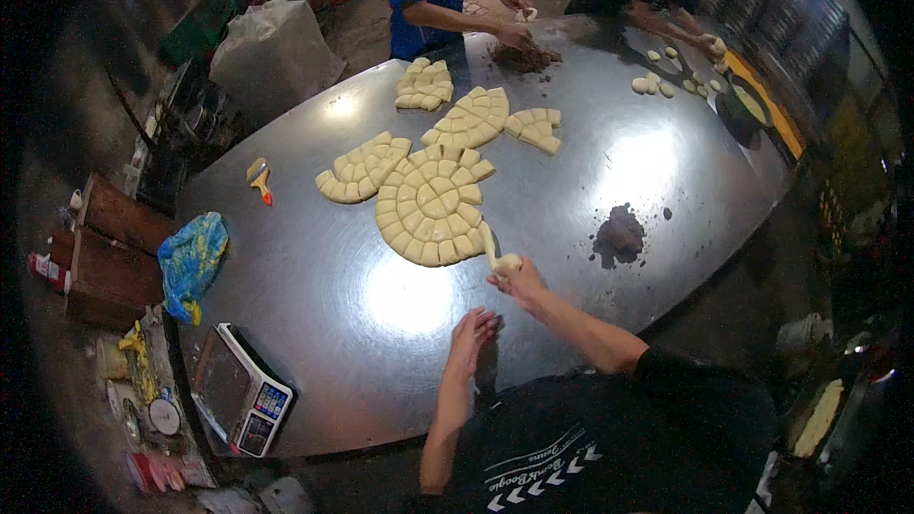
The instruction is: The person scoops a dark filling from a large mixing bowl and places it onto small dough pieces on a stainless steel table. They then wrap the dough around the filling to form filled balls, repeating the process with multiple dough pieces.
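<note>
My right hand (525, 281) grips a pale piece of dough (508, 262). A stretched strip of dough runs from this piece up to the lower right edge of a large dough round (428, 210), which is cut into many small blocks. Nearer my body, my left hand (471, 335) is above the metal table (321, 343) with its fingers loosely bent and nothing visible in them. Beyond the round lie further cut dough slabs (468, 118). To the right of my right hand sits a dark, crumbly heap (621, 235), with crumbs around it.
A digital scale (246, 392), blue plastic bag (191, 257) and brush (260, 180) lie along the left side. Across the table, a person in blue (428, 7) works at a brown crumbly heap (525, 57). Another person handles dough near several dough balls (651, 84) at the far right.
</note>
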The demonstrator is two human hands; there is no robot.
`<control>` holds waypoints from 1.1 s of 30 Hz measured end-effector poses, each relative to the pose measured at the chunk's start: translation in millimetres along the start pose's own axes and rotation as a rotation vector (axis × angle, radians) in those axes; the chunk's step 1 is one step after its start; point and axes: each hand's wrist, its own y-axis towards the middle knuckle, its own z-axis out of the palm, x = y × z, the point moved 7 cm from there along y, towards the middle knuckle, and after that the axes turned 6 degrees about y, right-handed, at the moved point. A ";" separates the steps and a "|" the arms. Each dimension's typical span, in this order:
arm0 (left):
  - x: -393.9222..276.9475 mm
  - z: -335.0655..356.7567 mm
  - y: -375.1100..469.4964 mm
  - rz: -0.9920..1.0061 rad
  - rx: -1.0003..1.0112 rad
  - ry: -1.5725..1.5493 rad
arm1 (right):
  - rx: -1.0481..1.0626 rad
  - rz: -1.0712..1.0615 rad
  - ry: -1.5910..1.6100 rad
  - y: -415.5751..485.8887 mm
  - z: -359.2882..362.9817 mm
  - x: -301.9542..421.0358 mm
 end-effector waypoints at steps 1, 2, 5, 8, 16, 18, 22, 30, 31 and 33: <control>7.5 22.7 19.8 -0.124 0.093 -0.085 | -0.081 -0.059 0.004 -16.7 -7.2 -2.9; 14.1 36.8 35.5 -0.244 0.173 -0.172 | -0.090 -0.035 -0.044 -35.2 -3.4 -0.2; 16.3 7.2 105.6 -0.186 0.184 -0.075 | -0.025 -0.082 -0.026 -101.9 35.4 42.5; 9.1 97.3 115.2 -0.231 0.222 -0.151 | -0.099 -0.184 -0.143 -99.5 -35.3 59.6; 32.6 122.0 85.1 -0.373 0.358 -0.046 | 0.166 -0.146 -0.162 -218.6 -83.8 113.8; 22.3 175.0 25.7 -0.389 0.573 0.143 | 0.135 -0.232 -0.255 -220.8 -98.5 110.0; 30.0 197.0 -22.1 -0.149 0.673 0.489 | 0.075 -0.178 -0.388 -222.3 -103.7 130.4; 40.9 144.6 -16.8 -0.078 0.069 0.417 | -0.284 -0.647 -0.950 -95.7 -225.1 212.7; 39.7 134.6 -16.3 -0.061 0.039 0.443 | -0.278 -0.702 -0.989 -86.8 -224.9 223.5; 35.7 142.4 -22.8 -0.117 -0.057 0.270 | -0.270 -0.811 -1.063 -72.3 -224.4 238.1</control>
